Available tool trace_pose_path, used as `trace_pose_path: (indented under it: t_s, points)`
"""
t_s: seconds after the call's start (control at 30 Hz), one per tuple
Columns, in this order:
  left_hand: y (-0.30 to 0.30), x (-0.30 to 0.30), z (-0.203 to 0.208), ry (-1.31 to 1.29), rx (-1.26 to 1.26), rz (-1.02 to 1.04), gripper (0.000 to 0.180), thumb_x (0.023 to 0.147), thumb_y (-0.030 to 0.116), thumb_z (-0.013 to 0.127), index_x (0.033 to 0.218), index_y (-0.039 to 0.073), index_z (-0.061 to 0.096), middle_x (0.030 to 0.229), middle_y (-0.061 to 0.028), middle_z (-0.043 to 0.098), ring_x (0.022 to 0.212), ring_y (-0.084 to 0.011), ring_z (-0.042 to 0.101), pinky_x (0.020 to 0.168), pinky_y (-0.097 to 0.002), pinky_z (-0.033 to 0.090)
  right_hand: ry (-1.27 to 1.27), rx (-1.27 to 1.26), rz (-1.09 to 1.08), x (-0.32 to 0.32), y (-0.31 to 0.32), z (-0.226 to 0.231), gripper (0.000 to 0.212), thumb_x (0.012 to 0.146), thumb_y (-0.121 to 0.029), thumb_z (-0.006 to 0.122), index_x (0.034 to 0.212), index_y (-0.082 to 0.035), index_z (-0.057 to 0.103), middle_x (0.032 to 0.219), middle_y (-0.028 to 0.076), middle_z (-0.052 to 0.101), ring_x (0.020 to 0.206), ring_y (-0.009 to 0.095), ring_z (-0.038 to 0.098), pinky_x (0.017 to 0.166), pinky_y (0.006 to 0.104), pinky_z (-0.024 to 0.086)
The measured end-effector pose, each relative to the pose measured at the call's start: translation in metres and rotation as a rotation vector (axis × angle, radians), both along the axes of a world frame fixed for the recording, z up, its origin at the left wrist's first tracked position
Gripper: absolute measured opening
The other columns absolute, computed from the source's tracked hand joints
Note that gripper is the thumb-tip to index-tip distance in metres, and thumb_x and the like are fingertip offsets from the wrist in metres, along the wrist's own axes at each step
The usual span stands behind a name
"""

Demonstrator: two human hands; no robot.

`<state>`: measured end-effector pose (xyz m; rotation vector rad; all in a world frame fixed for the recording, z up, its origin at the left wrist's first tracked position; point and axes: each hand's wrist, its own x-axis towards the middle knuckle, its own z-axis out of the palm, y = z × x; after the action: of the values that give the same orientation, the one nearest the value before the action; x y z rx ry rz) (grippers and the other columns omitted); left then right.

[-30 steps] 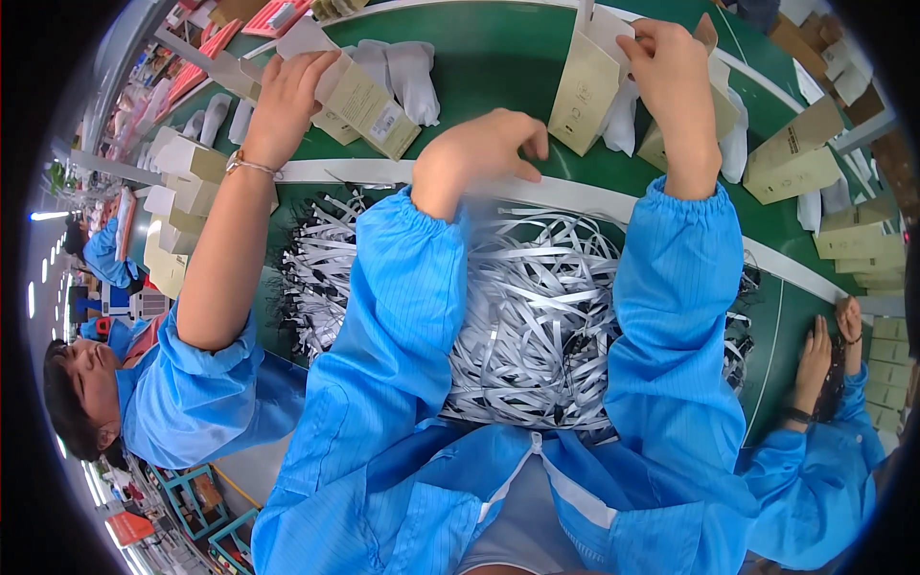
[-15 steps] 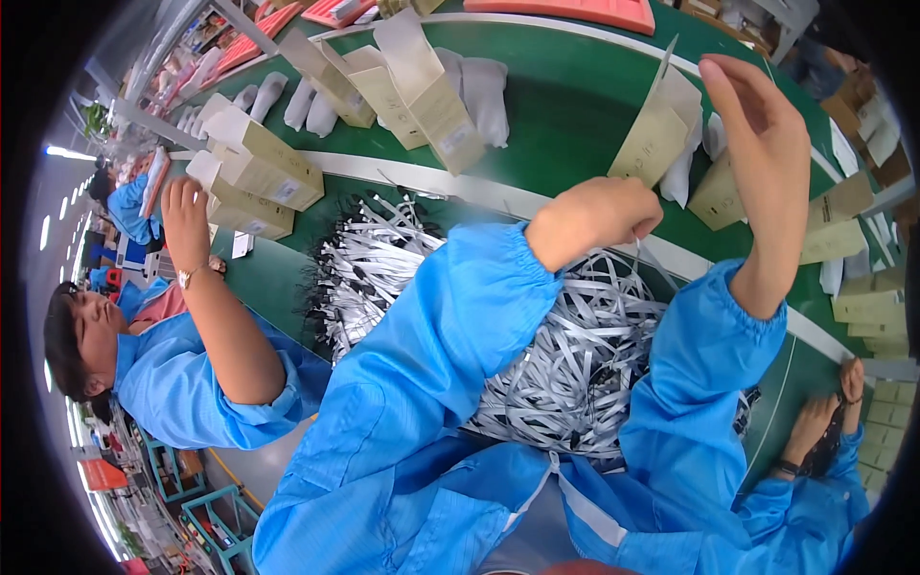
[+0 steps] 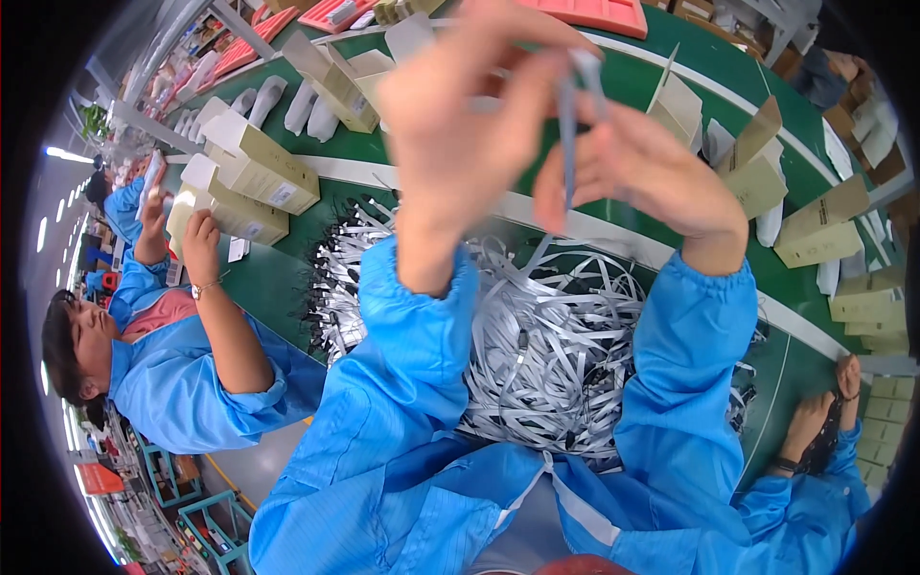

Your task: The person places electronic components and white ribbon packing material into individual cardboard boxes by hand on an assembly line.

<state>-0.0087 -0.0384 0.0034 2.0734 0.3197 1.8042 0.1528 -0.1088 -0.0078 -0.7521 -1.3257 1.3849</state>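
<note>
My left hand, smeared by motion, is raised over the green bench with its fingertips pinched on a flat pale strap. The strap forms a narrow loop and hangs from those fingers. Just to the right, my right hand has curled fingers, and one run of the loop reaches into them; the exact grip is partly hidden. Below both hands, between my forearms, lies a tangled pile of white straps. More straps with black ends lie bundled to the left of it.
Beyond a pale rail, open cream boxes and white wrapped items stand on a green surface. Pink trays lie at the far edge. At left, a co-worker handles a cream box; another person's hands rest at lower right.
My left hand has risen from the pile and moved left with the strap. My right hand has come down and left beside it, its fingers curling. The left co-worker's hands now meet at a box.
</note>
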Motion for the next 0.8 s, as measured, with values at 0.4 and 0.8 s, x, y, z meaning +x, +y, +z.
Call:
trace_pose_path:
  t_s: [0.4, 0.8]
  points:
    - [0.025, -0.092, 0.008, 0.218, -0.557, 0.05, 0.021, 0.089, 0.006, 0.068, 0.106, -0.001, 0.059, 0.097, -0.0116, 0.07, 0.076, -0.0137, 0.067, 0.062, -0.0284, 0.056, -0.183, -0.091, -0.232, 0.002, -0.016, 0.039, 0.037, 0.105, -0.033, 0.042, 0.104, 0.0, 0.059, 0.071, 0.001, 0.05, 0.06, 0.011, 0.048, 0.056, 0.0244, 0.04]
    - [0.007, 0.03, -0.045, 0.633, -0.298, -0.972, 0.057, 0.09, 0.026, 0.072, 0.131, -0.001, 0.043, 0.109, -0.0106, 0.056, 0.089, -0.0127, 0.055, 0.074, -0.0273, 0.047, 0.625, 0.122, 0.157, 0.024, 0.004, 0.011, 0.028, 0.103, -0.027, 0.049, 0.094, -0.003, 0.061, 0.078, 0.0, 0.057, 0.06, 0.013, 0.052, 0.055, 0.0255, 0.042]
